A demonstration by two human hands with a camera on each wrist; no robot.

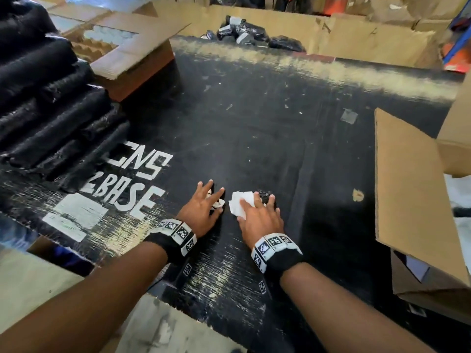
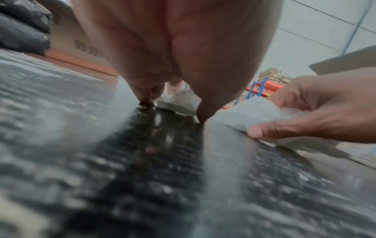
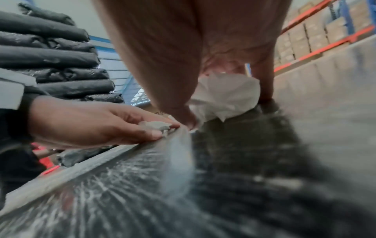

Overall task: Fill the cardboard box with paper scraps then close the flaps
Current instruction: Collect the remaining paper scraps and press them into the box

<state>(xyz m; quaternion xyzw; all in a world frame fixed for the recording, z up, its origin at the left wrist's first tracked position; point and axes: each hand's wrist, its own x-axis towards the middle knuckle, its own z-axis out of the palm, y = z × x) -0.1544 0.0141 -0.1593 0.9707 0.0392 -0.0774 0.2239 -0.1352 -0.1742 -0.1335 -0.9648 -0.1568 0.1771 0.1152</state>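
On the black table [image 1: 280, 128] my two hands work side by side near the front. My left hand [image 1: 218, 201] covers a small crumpled paper scrap [image 1: 209, 192]; the right wrist view shows its thumb and fingers pinching that scrap [image 3: 155, 125]. My right hand [image 1: 251, 207] grips a larger white paper scrap [image 1: 238, 201], fingers on top and thumb at its edge [image 2: 254, 112]. The cardboard box [image 1: 433, 284] stands at the right edge, with one flap [image 1: 413, 194] raised toward me. Its inside is mostly hidden.
A stack of black wrapped rolls [image 1: 46, 110] fills the left side. An open carton [image 1: 132, 47] sits at the back left. Behind the table is a large cardboard bin holding black parcels [image 1: 242, 31]. Small bits of debris dot the tabletop.
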